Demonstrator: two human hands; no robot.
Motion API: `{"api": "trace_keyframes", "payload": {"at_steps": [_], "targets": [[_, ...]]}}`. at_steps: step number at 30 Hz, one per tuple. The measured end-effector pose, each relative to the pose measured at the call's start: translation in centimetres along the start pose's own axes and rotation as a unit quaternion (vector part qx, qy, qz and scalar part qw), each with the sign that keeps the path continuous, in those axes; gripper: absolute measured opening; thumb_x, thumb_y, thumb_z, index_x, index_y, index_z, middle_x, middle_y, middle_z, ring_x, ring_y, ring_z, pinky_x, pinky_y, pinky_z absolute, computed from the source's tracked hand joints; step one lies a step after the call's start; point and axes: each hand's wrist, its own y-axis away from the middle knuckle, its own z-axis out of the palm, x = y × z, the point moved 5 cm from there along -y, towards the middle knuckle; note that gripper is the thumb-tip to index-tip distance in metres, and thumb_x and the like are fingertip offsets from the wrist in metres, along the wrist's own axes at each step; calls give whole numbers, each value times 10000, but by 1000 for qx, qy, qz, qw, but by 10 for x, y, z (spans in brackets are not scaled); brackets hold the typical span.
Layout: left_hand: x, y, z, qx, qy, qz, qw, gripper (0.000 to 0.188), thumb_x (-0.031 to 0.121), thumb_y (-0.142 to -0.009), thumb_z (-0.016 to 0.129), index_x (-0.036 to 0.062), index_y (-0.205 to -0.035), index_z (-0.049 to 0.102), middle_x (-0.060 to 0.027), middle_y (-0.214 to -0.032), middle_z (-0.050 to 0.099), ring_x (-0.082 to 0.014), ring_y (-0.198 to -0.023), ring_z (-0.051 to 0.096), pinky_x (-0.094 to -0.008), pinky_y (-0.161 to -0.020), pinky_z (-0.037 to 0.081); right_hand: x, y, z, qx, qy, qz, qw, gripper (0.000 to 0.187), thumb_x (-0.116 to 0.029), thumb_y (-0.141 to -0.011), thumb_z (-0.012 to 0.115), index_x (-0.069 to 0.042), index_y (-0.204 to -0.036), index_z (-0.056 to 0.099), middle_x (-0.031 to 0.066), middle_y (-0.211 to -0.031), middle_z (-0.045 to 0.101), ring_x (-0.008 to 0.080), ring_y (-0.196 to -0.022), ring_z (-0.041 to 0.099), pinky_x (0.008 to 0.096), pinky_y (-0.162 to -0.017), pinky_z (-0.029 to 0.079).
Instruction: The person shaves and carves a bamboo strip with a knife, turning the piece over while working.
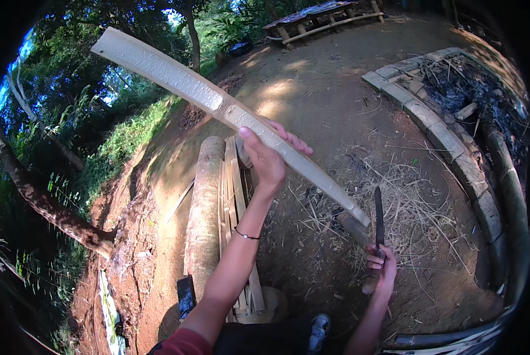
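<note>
My left hand (268, 163) is wrapped round the middle of a long split bamboo strip (176, 77), its pale hollow inner face turned up. The strip slants from the upper left down to the right. Its lower end lies close to a short piece of wood (355, 228) on the ground; whether they touch I cannot tell. In my right hand (383, 264) a dark-bladed knife (379, 216) points upward, just right of the strip's lower end. The fingers of that hand close round its handle.
A thick log (205, 207) lies at left with several split strips (232, 177) beside it. Thin shavings (413, 213) cover the ground at right. Beyond them a block border (439, 127) surrounds ash and charred wood. A low bamboo bench (324, 23) stands far back; a leaning trunk (46, 201) is at left.
</note>
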Motion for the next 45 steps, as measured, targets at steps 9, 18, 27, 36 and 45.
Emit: {"api": "trace_keyframes", "payload": {"at_steps": [9,18,27,36,45], "targets": [[7,3,9,-13,7,7,1000,795,735,-953,111,28,-779,430,-130,-597,510,-263,-535,634,-441,-496,595,7,14,-28,204,324,-170,908,367,-26,-794,434,-101,-1150,481,72,-873,546,141,-581,491,268,-449,421],[4,2,1,-8,24,-40,999,808,756,-946,128,27,-802,446,-167,-597,552,-283,-550,640,-414,-508,585,13,31,15,261,423,-215,841,254,-46,-900,434,-77,-1147,485,80,-854,554,113,-494,456,259,-379,400],[13,29,21,27,-26,42,998,746,734,-966,144,51,-825,408,-48,-596,398,-180,-455,503,-310,-417,460,23,53,50,260,541,-228,766,258,-110,-1035,426,-78,-1287,469,112,-747,626,109,-444,472,258,-376,397],[20,34,59,33,-24,65,997,642,684,-1001,158,112,-773,336,27,-574,291,-84,-435,286,-230,-406,267,64,37,57,266,506,-175,801,331,-176,-1065,409,-106,-1387,438,35,-635,496,101,-438,454,269,-373,389],[17,37,71,59,-68,81,993,631,690,-1000,181,118,-766,310,38,-600,272,-67,-462,255,-231,-415,242,49,25,144,183,746,-385,512,291,-74,-1007,430,10,-1274,510,222,-660,592,359,-538,613,435,-534,440]]}}
